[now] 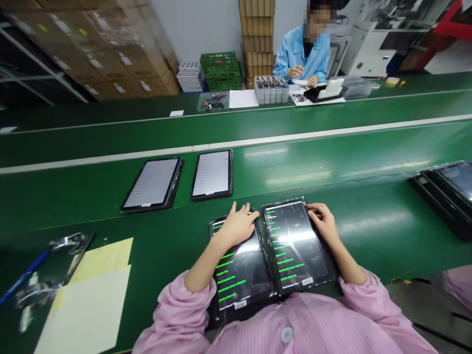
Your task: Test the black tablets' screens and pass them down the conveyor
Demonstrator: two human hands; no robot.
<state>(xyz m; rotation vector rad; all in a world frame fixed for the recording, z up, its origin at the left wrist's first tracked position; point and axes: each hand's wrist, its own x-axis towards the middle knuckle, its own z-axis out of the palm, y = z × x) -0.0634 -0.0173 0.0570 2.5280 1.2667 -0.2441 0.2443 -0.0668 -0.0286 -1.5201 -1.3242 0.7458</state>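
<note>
Two dark tablets lie side by side in front of me, both with lists of green test lines on black screens. My left hand rests over the upper part of the left tablet, fingers spread, covering some of its screen. Beside it is the right tablet, touching or nearly touching the left one. My right hand has its fingers curled at the upper right edge of this tablet, gripping it there. Glossy clear film seems to cover both screens.
Two tablets with white screens, one at left and one nearer the middle, lie farther out on the green bench. Yellow paper and a blue pen are at left. More tablets stack at right. A co-worker sits opposite.
</note>
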